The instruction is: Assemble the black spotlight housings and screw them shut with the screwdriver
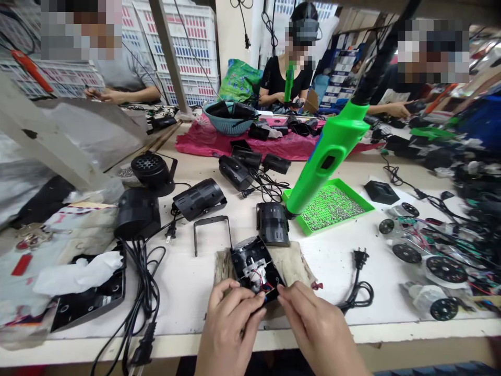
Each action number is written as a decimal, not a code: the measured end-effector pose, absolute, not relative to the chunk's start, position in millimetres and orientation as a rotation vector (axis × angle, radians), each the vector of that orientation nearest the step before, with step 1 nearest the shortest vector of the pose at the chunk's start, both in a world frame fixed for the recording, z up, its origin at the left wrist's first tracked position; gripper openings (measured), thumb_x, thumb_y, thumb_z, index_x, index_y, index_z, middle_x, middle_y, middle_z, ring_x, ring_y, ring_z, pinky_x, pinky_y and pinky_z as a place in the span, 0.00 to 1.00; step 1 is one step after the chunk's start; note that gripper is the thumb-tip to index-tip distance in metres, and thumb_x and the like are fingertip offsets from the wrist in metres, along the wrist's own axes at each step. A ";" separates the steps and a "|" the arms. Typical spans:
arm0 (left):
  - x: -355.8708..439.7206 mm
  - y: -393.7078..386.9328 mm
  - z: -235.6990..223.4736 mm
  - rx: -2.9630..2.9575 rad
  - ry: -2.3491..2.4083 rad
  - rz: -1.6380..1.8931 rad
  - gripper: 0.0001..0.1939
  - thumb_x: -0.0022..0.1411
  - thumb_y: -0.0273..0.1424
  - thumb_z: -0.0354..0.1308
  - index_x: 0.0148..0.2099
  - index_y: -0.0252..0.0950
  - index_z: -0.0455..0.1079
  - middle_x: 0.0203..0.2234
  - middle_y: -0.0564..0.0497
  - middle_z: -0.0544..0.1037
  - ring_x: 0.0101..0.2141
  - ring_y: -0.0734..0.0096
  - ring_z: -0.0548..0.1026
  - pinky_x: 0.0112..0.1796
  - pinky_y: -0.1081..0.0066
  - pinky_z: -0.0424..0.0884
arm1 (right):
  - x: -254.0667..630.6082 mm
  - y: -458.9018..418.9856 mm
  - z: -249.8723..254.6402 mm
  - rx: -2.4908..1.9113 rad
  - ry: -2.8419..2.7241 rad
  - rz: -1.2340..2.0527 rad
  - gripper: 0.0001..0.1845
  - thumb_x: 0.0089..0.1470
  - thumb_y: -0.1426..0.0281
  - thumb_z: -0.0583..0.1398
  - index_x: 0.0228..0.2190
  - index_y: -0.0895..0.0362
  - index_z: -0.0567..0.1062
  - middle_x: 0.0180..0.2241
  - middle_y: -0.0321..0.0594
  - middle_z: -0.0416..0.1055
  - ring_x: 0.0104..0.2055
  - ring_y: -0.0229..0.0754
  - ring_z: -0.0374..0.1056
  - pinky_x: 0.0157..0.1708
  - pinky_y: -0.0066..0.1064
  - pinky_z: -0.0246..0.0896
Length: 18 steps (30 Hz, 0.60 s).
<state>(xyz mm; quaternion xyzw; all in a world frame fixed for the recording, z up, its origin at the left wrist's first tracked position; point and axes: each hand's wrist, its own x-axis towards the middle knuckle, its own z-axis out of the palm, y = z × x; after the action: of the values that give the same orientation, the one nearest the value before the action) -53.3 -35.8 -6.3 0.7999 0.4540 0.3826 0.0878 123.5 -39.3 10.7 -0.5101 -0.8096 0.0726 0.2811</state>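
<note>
While the person works at the front edge of a white-topped workbench (183, 308), the left hand (228, 325) and the right hand (316, 326) meet at the near end of an open black plastic lamp housing (250, 261). The housing lies on a worn, stained beige cloth (293, 263), close to the bench's edge. The fingers of both hands are curled and closed in a pinch at the housing's lower corner, with the fingertips almost meeting; what they grip there is too small and shaded to make out. Inside the shell, a pale metal part and thin red and blue wires are partly hidden by the fingers. To the right of the cloth, the nearest thing is a black power cord with a two-pin plug (358, 284). Just beyond the housing lie a ribbed black lamp casing (273, 224) and a bent black metal U-bracket (203, 232). A bright green electric screwdriver (326, 159) hangs above a green tray of screws (332, 206), its tip just beside the casing. Further right, round black discs (407, 253) blur toward the frame's edge.
</note>
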 end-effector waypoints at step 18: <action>-44.0 -34.2 -5.2 2.415 1.401 1.120 0.12 0.60 0.20 0.55 0.44 0.38 0.71 0.33 0.50 0.77 0.38 0.64 0.72 0.43 0.61 0.71 | 141.3 -29.9 14.6 -1.160 -2.588 -0.315 0.21 0.51 0.87 0.46 0.45 0.67 0.68 0.29 0.44 0.72 0.22 0.41 0.69 0.22 0.31 0.63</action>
<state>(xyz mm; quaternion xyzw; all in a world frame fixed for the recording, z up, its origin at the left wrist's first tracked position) -44.0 -34.2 -5.2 0.8011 0.4646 0.3714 0.0667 141.3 -29.9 14.6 -0.4022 -0.8976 -0.1091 0.1437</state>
